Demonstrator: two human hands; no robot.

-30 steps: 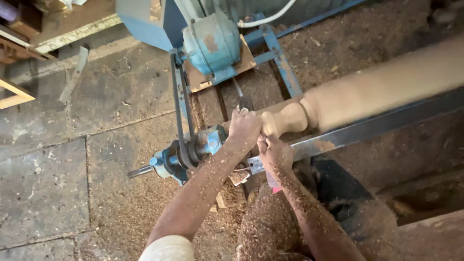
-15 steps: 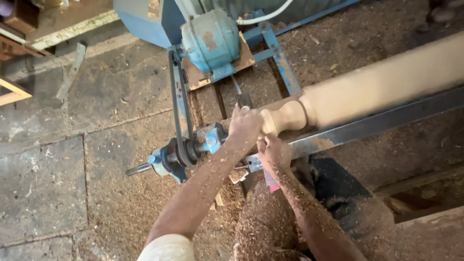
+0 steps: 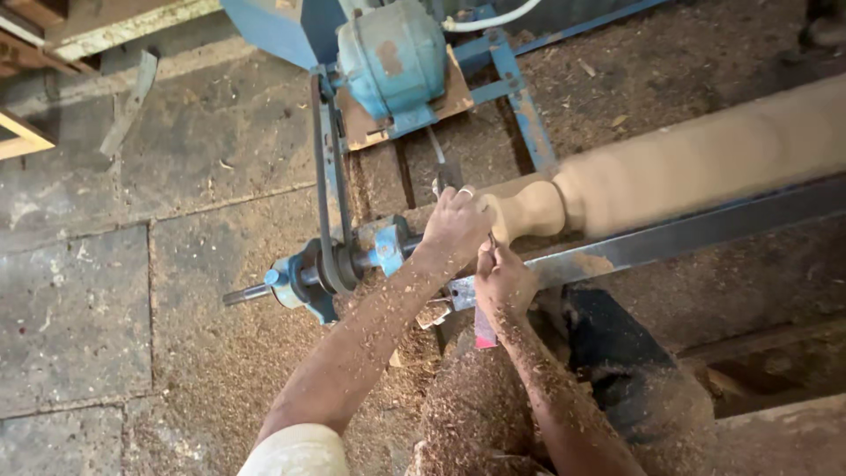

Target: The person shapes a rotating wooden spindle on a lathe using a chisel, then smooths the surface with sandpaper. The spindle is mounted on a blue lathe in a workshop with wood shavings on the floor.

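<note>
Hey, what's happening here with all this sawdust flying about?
A person is shaping a long wooden piece on a lathe. The left hand rests at the rounded end of the wood, and the right hand grips a tool with a red handle over the metal rail. A belt runs from the blue motor. Sawdust coats both arms.

Single head-worn view, directed steeply downward from above the wood lathe (image 3: 370, 256) and stone floor (image 3: 132, 264). Both forearms are taken in at close range, entering from the bottom edge. No second view is supplied.
</note>
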